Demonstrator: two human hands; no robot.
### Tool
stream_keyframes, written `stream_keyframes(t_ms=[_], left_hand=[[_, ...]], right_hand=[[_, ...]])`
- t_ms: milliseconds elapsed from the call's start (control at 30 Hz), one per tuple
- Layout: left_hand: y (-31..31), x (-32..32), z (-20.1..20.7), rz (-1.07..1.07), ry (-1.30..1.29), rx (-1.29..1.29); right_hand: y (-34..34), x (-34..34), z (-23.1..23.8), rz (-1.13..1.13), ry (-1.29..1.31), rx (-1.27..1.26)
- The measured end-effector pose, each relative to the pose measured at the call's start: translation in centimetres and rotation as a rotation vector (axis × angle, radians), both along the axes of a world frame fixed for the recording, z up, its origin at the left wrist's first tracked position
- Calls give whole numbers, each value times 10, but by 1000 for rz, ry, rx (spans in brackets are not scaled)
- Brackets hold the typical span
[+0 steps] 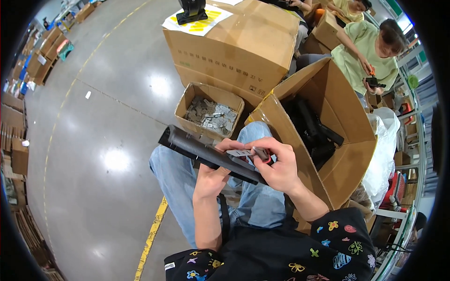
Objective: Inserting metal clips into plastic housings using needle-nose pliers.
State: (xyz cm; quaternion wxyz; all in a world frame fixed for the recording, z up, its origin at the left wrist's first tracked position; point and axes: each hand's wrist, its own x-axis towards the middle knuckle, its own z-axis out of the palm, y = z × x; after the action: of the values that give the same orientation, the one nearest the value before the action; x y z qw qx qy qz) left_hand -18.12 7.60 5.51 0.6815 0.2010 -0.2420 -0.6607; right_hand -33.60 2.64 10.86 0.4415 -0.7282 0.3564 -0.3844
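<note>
My left hand is closed around a long black plastic housing, which lies tilted over my lap with its hollow end up and to the left. A small flat grey metal plate shows above the housing, between my two hands. My right hand is closed on a small hand tool with red and black on its handle; its metal head is by the plate, and its exact kind is partly hidden by my fingers. Just beyond my knees, a small cardboard box holds many loose grey metal plates.
To the right, an open carton holds several black plastic parts. A large closed carton stands ahead, with a black part on a paper sheet. A co-worker sits at the far right, holding a black part.
</note>
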Motion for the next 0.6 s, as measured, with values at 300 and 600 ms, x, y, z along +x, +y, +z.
stream_keyframes(t_ms=[300,600], left_hand=[[7,13,14,280,-71,92],[16,17,20,787,-545,431]], right_hand=[[-9,-19,-7,12,-6,441],[58,-35,0,352,-833,1078]])
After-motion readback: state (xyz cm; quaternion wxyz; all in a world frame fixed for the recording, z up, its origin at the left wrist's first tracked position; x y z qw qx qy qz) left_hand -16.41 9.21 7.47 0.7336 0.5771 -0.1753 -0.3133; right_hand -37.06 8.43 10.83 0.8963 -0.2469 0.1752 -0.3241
